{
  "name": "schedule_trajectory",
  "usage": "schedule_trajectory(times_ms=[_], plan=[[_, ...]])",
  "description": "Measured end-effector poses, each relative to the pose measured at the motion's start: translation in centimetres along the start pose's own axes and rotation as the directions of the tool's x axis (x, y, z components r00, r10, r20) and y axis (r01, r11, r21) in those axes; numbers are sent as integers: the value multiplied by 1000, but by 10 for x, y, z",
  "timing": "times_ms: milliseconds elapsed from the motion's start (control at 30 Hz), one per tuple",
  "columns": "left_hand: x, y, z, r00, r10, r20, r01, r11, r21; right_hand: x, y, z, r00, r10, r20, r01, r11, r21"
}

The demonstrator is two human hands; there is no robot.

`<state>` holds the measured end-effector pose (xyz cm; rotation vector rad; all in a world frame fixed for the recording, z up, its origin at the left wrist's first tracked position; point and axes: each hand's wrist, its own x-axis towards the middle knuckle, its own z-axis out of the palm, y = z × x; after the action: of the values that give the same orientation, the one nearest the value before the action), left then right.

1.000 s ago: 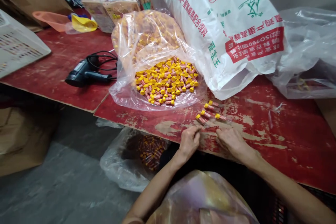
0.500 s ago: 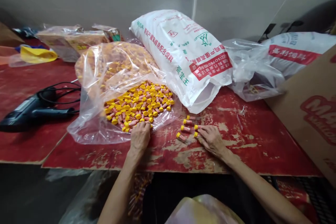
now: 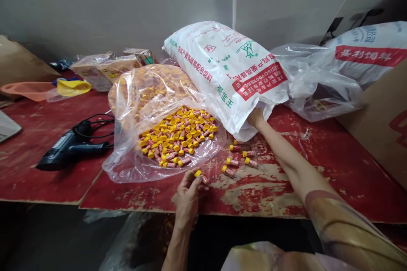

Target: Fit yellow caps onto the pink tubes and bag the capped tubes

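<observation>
My left hand (image 3: 187, 194) hovers at the near edge of the red table (image 3: 280, 190) and pinches one small red tube with a yellow cap (image 3: 201, 176). Just beyond it lies an open clear plastic bag (image 3: 140, 165) full of the same yellow-capped tubes (image 3: 179, 135). Several loose tubes (image 3: 240, 159) lie on the table to the right of that bag. My right arm stretches forward, and my right hand (image 3: 255, 117) reaches into the open mouth of a big white printed sack (image 3: 222, 72); its fingers are hidden inside.
A black heat gun with a coiled cord (image 3: 71, 146) lies on the left. Behind are packaged goods in plastic (image 3: 101, 70), an orange scoop (image 3: 27, 89), a crumpled clear bag (image 3: 314, 82), another white sack (image 3: 372, 55) and a cardboard box (image 3: 381, 127) at right.
My left hand has drawn back from the clear bag with one tube pinched in it. My right hand left the loose tubes and went forward into the white sack's mouth.
</observation>
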<state>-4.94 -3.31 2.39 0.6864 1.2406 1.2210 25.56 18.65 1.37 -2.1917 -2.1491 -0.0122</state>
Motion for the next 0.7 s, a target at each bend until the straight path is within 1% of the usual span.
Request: schedule_trajectory(times_ms=[100, 167, 233, 267, 300, 333, 367, 433, 500, 600, 667, 700], plan=[[-7, -9, 6, 999, -34, 30, 38, 992, -118, -2, 6, 0, 999, 45, -23, -45, 999, 14], [-8, -15, 9, 998, -46, 47, 52, 988, -148, -13, 13, -4, 998, 48, -47, -46, 999, 28], [-9, -21, 12, 997, -49, 56, 57, 985, -162, -35, 19, -10, 996, 37, -81, -34, 999, 40], [-9, -23, 13, 997, -45, 57, 54, 984, -170, -49, 22, -12, 993, 35, -114, -26, 996, 86], [-9, -25, 15, 998, -39, 56, 49, 982, -181, -66, 23, -15, 988, 33, -153, -6, 985, 173], [-10, -27, 18, 998, -33, 53, 43, 979, -198, -85, 24, -17, 981, 29, -193, 30, 955, 296], [-10, -28, 21, 998, -28, 53, 39, 975, -221, -104, 22, -18, 973, 29, -229, 77, 895, 439], [-13, -28, 29, 998, -30, 61, 45, 961, -273, -145, 14, -21, 968, 15, -251, 165, 717, 677], [-18, -26, 39, 996, -40, 86, 65, 946, -316, -181, 0, -23, 980, -35, -195, 180, 570, 802], [-27, -25, 52, 992, -48, 121, 88, 933, -350, -225, -27, -23, 995, -51, -86, 98, 330, 939], [-33, -27, 58, 991, -46, 125, 89, 930, -358, -245, -44, -19, 1000, -23, -13, 17, 161, 987], [-36, -29, 60, 992, -46, 116, 85, 930, -359, -253, -51, -17, 1000, -13, 14, -13, 106, 994]])
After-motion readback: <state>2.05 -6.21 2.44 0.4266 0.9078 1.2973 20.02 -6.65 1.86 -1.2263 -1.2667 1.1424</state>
